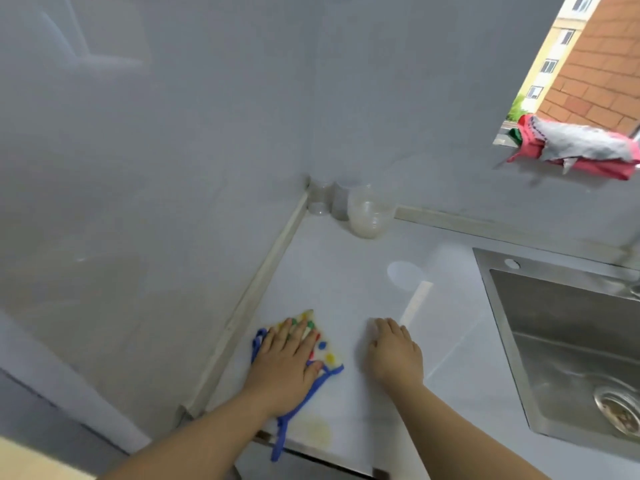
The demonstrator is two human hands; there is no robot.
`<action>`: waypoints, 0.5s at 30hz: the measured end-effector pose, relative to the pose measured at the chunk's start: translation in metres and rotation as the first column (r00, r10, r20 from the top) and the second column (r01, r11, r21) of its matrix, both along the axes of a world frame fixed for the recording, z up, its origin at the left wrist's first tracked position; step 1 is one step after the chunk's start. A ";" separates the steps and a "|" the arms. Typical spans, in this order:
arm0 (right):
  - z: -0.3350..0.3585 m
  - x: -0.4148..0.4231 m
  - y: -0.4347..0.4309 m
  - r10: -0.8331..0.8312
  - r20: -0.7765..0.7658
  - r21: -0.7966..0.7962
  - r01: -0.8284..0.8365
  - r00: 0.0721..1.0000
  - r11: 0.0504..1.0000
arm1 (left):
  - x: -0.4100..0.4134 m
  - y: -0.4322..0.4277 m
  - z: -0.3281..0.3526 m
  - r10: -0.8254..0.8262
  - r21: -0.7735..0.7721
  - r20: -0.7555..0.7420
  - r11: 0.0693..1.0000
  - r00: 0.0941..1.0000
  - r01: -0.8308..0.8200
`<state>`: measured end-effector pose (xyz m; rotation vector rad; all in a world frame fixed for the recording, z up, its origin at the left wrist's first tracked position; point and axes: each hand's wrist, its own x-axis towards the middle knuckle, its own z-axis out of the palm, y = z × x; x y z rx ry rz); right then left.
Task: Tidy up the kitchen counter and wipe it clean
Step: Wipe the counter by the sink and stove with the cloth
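One cloth: we see a pale cloth [323, 351] with coloured dots and blue edging lying flat on the bench [346, 282], near its left edge; a blue strip of it trails toward the front edge.
Left hand: our left hand [285, 365] lies palm down on the cloth, fingers straight and spread, pressing it to the surface rather than gripping it.
Right hand: our right hand [394, 355] rests palm down on the bare bench just right of the cloth and apart from it, fingers relaxed and holding nothing.
Bench surface: white and glossy, bordered at left and back by a pale trim [256, 289] where it meets the grey walls.
Smear: a yellowish smear [313, 433] sits by the front edge, just right of the trailing blue strip.
Round patch: a pale round patch [405, 273] shows beyond our right hand; we cannot tell whether it is a lid or a mark.
Back corner: a clear plastic tub [370, 211] stands beside smaller clear jars [322, 199], tucked against the walls.
Sink: a steel sink [485, 271] is set into the bench at right, with a strainer [620, 410] in its drain.
Window ledge: red and grey rags [581, 147] lie heaped on the window ledge [502, 142], well apart from our hands.
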<state>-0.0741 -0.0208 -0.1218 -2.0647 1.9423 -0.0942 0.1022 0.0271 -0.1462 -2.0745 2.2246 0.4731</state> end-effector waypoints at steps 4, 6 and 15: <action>-0.003 -0.025 0.023 -0.097 -0.079 0.018 0.098 0.992 0.995 | 0.012 -0.019 0.008 0.135 0.000 0.015 0.991 0.991 -0.135; -0.007 -0.036 0.026 -0.043 -0.053 0.076 0.048 0.998 0.996 | -0.002 -0.023 0.010 0.248 -0.009 -0.011 0.969 0.969 -0.248; -0.016 -0.060 0.025 0.109 0.026 0.186 -0.112 0.994 0.976 | -0.041 -0.008 0.003 -0.132 -0.013 0.057 0.991 0.990 0.133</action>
